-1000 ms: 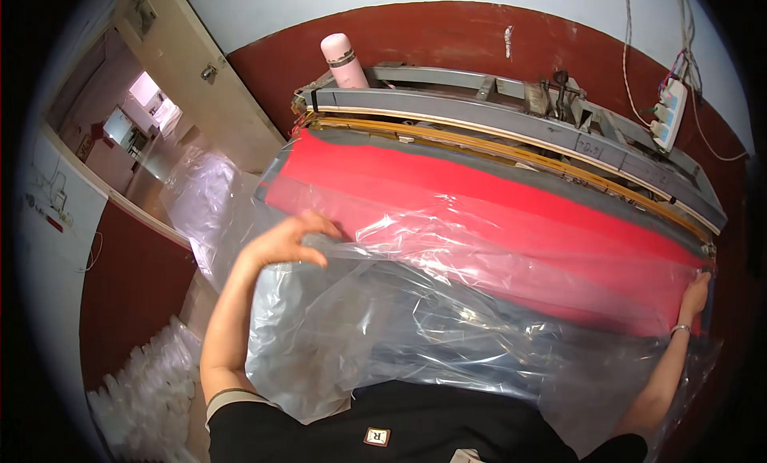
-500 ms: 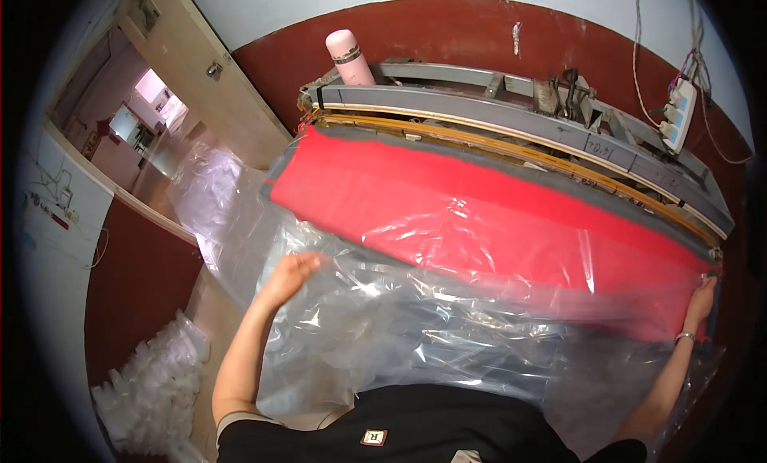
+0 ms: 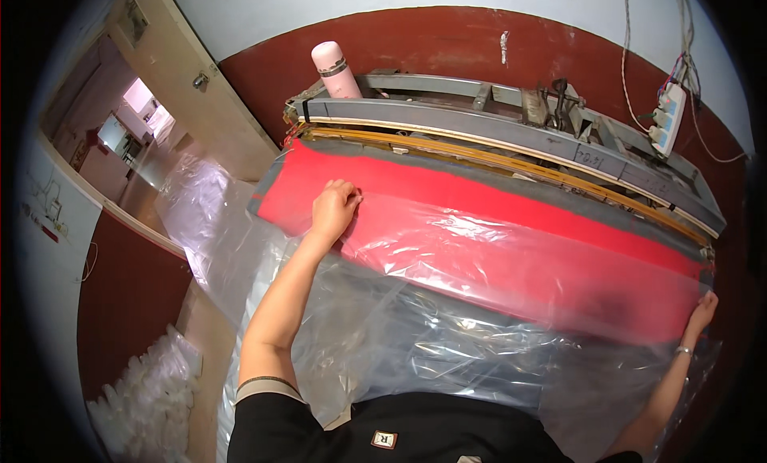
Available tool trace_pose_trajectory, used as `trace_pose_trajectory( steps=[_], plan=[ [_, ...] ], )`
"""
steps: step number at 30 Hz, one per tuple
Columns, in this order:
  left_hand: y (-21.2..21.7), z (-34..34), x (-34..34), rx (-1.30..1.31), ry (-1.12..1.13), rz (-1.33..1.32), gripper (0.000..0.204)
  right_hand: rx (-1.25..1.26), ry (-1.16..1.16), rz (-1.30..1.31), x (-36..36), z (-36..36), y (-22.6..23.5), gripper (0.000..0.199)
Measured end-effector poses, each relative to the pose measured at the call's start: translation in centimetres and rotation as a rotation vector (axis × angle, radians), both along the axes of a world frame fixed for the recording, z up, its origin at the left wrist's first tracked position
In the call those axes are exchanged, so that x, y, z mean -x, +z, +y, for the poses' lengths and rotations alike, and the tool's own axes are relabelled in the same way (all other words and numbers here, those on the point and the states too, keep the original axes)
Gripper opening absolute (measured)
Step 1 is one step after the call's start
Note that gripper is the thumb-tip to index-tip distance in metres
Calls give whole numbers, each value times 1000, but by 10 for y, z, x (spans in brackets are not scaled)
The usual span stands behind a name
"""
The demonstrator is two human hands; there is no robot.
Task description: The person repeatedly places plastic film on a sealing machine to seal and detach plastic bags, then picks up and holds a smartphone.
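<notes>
Two hands on show, one at either end of a long red sheet! The left hand [image 3: 334, 211] sits over the sheet's left part, fingers curled in and fingertips drawn together, pinching the upper edge of a clear plastic film [image 3: 447, 343]. Far across, the right hand [image 3: 703, 309] is at the sheet's right end, fingers bent, right where the film's side lies; it's small in view, and I can't tell whether it has hold of anything. A bracelet [image 3: 684, 350] circles that wrist.

And the red sheet [image 3: 447, 191] itself? Stretched out between the hands on the grey worktop [image 3: 607, 214], its upper strip bare, its lower part under the glossy film, which spills down toward the person's black shirt [image 3: 455, 431]. Just beyond the sheet runs a yellow rail [image 3: 495, 165], then a grey metal bar [image 3: 479, 131]. Behind the bar's left end stands a pink bottle [image 3: 335, 70], slightly tilted in view; over on the right, a power strip [image 3: 668, 119] hangs by the wall.
</notes>
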State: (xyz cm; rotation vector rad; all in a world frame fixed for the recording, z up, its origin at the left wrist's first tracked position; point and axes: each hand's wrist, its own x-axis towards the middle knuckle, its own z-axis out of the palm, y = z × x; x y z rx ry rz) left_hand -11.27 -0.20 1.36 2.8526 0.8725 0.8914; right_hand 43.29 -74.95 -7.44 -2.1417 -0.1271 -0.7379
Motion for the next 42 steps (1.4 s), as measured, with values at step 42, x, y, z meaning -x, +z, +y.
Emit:
trace_pose_trajectory(
  steps=[42],
  plan=[
    [-70,141,-108,732,-114,-933,16,-306,99,-225,-77,134,-1,14]
  ],
)
